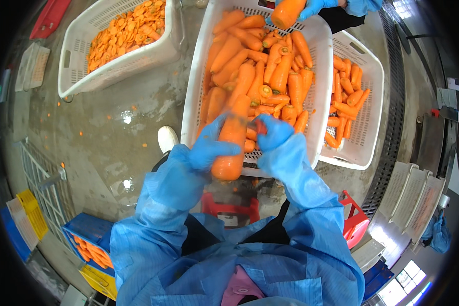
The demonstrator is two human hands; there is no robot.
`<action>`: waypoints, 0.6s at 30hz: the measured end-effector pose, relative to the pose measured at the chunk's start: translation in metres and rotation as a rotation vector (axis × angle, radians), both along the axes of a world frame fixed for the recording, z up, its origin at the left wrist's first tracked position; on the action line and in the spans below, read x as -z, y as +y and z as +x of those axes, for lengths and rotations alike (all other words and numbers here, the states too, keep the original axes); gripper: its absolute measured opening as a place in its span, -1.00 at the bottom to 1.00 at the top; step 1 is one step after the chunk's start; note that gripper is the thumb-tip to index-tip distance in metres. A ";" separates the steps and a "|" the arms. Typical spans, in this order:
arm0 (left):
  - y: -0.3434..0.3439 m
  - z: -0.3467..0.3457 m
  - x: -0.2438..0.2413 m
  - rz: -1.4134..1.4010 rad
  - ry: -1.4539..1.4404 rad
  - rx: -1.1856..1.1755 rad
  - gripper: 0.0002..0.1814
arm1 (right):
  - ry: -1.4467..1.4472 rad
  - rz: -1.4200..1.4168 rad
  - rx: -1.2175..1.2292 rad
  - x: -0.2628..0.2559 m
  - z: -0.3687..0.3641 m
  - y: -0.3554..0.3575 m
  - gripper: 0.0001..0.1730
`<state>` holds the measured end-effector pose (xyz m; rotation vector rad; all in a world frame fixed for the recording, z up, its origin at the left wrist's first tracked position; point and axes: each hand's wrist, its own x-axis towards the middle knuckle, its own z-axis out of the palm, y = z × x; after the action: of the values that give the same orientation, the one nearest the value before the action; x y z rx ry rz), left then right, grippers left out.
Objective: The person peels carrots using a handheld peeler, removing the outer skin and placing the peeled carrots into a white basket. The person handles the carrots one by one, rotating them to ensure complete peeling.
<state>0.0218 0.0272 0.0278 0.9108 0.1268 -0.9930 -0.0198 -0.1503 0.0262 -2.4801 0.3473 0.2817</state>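
Note:
My left hand (214, 147), in a blue glove, is closed around a large carrot (231, 153) above the near end of a white perforated crate (191, 111). In my right hand (273, 132), also gloved, is the red handle (261, 127) of a small tool. Its blurred metal part (241, 119) lies across the carrot's upper half; whether it is a knife or a peeler I cannot tell. Beneath and beyond my hands, many whole carrots (281, 74) fill the crate, with a few cut ends among them.
Opposite me, another person's gloved hand (310, 7) holds a carrot (287, 14). A white crate of carrot slices (128, 30) stands at far left. Smaller carrots lie in a white crate (375, 114) at right. Red stools (229, 208) and a floor drain grate (392, 107) are nearby.

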 end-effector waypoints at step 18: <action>0.012 0.010 0.010 -0.181 0.278 -0.010 -0.20 | 0.220 -0.072 0.042 0.016 0.027 -0.018 -0.70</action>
<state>0.0314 0.0395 0.0182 0.6038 0.2717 -1.0999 0.0075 -0.1688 0.0107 -2.5136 0.5078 0.5354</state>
